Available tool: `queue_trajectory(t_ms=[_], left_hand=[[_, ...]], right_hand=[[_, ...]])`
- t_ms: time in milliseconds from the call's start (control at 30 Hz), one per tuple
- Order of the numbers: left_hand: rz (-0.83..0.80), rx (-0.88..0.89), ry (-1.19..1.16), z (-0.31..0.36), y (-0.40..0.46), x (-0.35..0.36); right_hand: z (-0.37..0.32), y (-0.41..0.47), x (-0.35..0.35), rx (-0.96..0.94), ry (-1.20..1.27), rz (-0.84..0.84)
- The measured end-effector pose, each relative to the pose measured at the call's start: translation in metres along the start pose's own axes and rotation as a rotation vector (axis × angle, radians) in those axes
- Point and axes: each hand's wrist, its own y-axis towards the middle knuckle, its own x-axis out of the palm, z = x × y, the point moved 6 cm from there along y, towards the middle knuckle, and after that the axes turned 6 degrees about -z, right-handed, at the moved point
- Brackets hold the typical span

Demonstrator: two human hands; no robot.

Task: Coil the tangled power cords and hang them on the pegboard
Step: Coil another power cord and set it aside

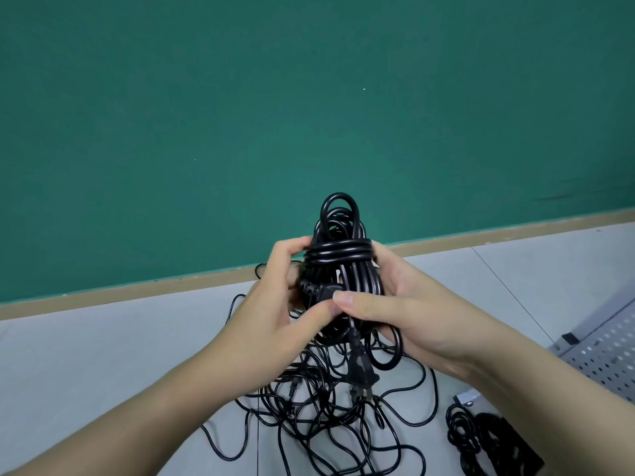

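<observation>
Black tangled cords [330, 417] sprawl on the grey floor [103, 355], lower centre | coiled cord [340, 269], wrapped crosswise near its top, plug [360, 369] dangling, at frame centre | left hand [275, 304] and right hand [405, 304] both grip it | pegboard [604, 355] at right edge | green wall [240, 115] behind

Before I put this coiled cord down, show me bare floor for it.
Bare floor lies left of the tangled cords, up to the wall trim. More shows between the tangle and the pegboard. The bottom right is crowded with coiled bundles.
</observation>
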Motion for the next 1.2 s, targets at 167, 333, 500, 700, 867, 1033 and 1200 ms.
queue_trajectory(t_ms=[167,333,500,700,867,1033,1200], left_hand=[[-0.037,-0.022,-0.015,-0.002,-0.001,-0.005],[0.001,-0.007,0.087,0.000,-0.003,-0.003],[0.114,0.047,0.171,0.003,-0.008,0.005],[0.174,0.013,0.184,0.002,-0.008,0.011],[0.220,-0.029,0.111,0.006,-0.001,0.012],[0.176,-0.055,-0.010,0.015,0.014,0.003],[0.025,-0.142,-0.279,0.003,0.016,0.013]], right_hand=[[0.005,-0.003,0.003,0.015,0.005,-0.036],[0.009,-0.006,0.005,0.005,-0.041,-0.030],[0.007,-0.009,0.007,-0.021,-0.060,-0.024],[0.005,-0.010,0.005,-0.010,-0.084,0.001],[0.000,-0.008,0.003,-0.019,-0.090,0.041],[-0.016,-0.002,-0.002,0.006,-0.048,-0.043],[-0.009,0.003,-0.017,0.141,0.133,0.035]])
